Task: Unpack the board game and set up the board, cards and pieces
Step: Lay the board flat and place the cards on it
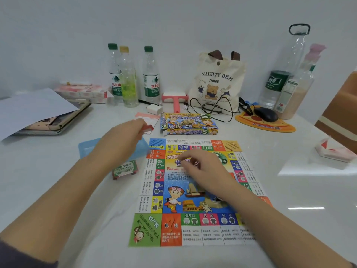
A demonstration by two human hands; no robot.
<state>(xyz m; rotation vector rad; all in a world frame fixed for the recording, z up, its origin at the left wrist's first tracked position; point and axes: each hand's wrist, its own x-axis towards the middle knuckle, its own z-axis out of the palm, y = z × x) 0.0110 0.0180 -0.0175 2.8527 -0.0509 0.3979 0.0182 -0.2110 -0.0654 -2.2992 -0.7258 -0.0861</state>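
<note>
Setting out the cards and pieces is judged to be the step in hand, since the board (172,229) is already spread flat on the counter (58,190), just in front of the box (189,123). A small red item (148,128) is pinched in the left grip (133,130), which is seen above the counter, near the left end of the box. The right grip (201,167) is found over the middle of the board with its fingers curled; whether something small is held there cannot be told. A money pack (124,169) lies just left of the board, near a blue tray (87,149). For the next move, the red item should probably be brought to its place on or beside the board. A light, exact release is called for, so that the thin board is not shifted.
</note>
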